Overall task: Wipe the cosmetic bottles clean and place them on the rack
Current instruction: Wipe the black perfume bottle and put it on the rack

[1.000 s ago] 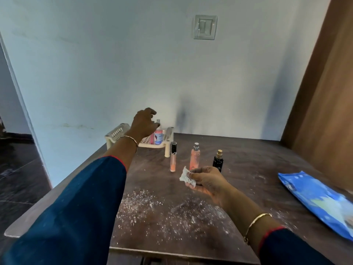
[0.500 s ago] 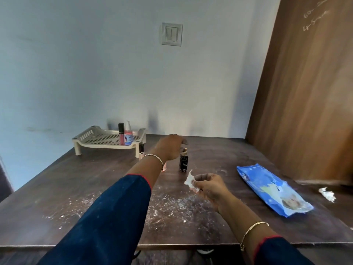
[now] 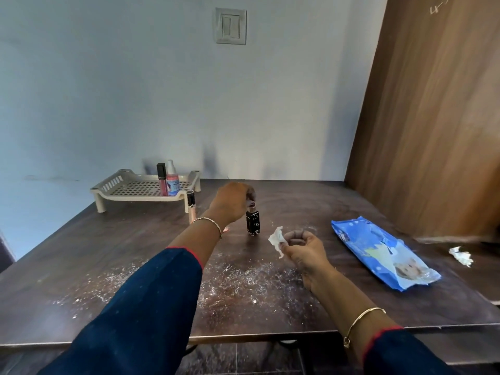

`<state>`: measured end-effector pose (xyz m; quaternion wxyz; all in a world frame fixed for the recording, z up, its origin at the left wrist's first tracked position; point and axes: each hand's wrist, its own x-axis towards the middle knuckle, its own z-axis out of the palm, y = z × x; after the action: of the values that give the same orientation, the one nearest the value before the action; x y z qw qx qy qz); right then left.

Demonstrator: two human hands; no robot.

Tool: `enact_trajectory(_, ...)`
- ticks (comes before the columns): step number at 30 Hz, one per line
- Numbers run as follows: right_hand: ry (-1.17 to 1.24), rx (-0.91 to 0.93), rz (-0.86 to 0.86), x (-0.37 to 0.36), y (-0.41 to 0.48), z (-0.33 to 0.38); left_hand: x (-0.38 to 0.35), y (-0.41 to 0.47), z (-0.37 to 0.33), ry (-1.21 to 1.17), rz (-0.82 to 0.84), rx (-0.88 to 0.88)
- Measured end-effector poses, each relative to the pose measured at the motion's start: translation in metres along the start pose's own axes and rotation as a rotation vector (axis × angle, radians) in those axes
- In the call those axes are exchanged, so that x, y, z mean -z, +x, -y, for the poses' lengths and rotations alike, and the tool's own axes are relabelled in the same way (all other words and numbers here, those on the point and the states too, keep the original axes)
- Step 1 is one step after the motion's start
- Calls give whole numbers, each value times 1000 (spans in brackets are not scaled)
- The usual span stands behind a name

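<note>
On a dusty brown table (image 3: 108,253), the left hand (image 3: 232,204) pinches the cap of an upright black bottle (image 3: 253,224) directly beneath it; the right hand (image 3: 303,247), just beside, pinches a wipe (image 3: 276,239); the rack (image 3: 130,188) stands back-left

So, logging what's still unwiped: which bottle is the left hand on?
The black bottle on the table, the only dark one; the left hand pinches its cap. The other bottles are pinkish: two stand on the rack, one beside its leg.

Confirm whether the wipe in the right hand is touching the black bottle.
Apart. The head view shows a strip of bare table between the wipe, pinched by the right hand, and the black bottle.
</note>
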<state>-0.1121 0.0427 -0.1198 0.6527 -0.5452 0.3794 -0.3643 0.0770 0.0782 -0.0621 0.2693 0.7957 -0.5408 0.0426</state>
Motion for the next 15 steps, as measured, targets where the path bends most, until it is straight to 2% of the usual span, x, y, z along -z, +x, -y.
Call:
enact_trajectory(5, 36, 69, 37, 5, -18, 6, 15, -37, -9, -116, 26, -88)
enact_trajectory(15, 16, 175, 67, 7, -67, 6, 30, -107, -31, -154, 71, -165)
